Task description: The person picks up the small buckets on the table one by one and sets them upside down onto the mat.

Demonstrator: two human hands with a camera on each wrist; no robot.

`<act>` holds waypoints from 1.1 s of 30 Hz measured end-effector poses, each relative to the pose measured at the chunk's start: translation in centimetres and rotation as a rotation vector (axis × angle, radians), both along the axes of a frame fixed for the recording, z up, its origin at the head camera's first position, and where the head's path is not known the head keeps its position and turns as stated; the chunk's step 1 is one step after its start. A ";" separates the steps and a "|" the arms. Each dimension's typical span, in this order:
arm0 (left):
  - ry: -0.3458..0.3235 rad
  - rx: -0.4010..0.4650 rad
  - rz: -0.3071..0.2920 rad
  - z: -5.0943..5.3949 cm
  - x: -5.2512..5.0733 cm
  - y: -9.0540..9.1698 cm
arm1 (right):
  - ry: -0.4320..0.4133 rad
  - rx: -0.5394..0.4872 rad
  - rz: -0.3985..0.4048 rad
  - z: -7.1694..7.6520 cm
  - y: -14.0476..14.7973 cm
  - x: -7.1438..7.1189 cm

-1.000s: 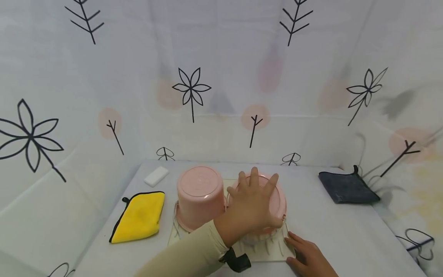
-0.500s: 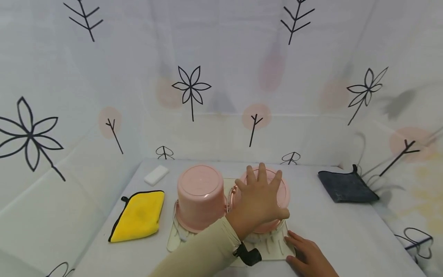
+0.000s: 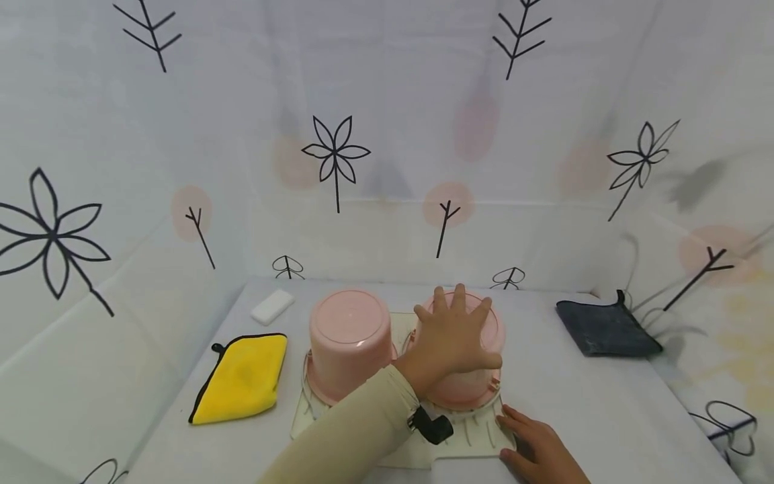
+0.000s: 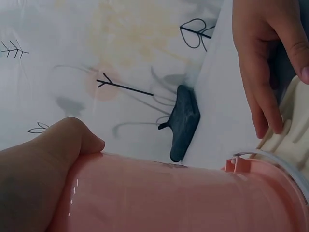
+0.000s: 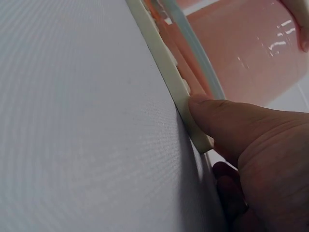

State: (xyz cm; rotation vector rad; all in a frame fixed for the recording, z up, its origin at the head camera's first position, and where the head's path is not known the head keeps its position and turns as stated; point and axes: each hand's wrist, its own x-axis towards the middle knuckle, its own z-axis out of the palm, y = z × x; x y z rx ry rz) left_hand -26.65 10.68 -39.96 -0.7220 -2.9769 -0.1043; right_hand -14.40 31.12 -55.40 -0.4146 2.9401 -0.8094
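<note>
My left hand point(image 3: 450, 343) rests on the upturned base of the right pink bucket point(image 3: 464, 390), fingers spread. In the left wrist view its thumb reaches the edge of that base. The bucket stands bottom up, its pale handle lying around the lower rim. Another pink bucket point(image 3: 351, 329) stands upside down just left of it. Both are on a cream ridged draining mat point(image 3: 478, 437). At the mat's near right corner my right hand point(image 3: 538, 444) pinches the edge; the right wrist view has the thumb on the mat's edge point(image 5: 166, 67), the other fingers partly hidden.
A folded yellow cloth point(image 3: 244, 380) with black trim lies on the left of the white table. Behind it is a small white block point(image 3: 272, 307). A folded dark grey cloth point(image 3: 607, 327) lies at the back right. A printed white curtain point(image 3: 387, 202) surrounds the table.
My left hand and the right bucket have shifted slightly away and to the right, and a handle hinge now shows at the bucket's lower right. The right hand stays at the mat's corner.
</note>
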 end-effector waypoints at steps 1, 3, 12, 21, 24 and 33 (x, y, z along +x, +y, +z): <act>-0.007 0.001 -0.005 -0.1 -0.1 0.0 | 0.006 0.008 -0.001 0.1 0.0 0.0; -0.019 -0.008 -0.012 -0.1 -0.4 0.1 | 0.003 0.007 -0.009 0.1 -0.1 0.0; -0.029 -0.054 -0.013 -0.7 -1.5 0.6 | -0.012 -0.010 0.000 0.0 0.2 0.0; 0.033 -0.082 -0.010 -0.4 -0.2 0.3 | -0.052 -0.061 -0.047 0.2 0.0 0.0; 0.046 -0.093 -0.011 -0.5 -0.1 0.2 | -0.018 -0.050 -0.029 0.2 0.0 -0.1; 0.119 -0.073 -0.062 -1.5 1.1 -0.9 | 0.001 -0.010 -0.025 -0.2 0.0 0.1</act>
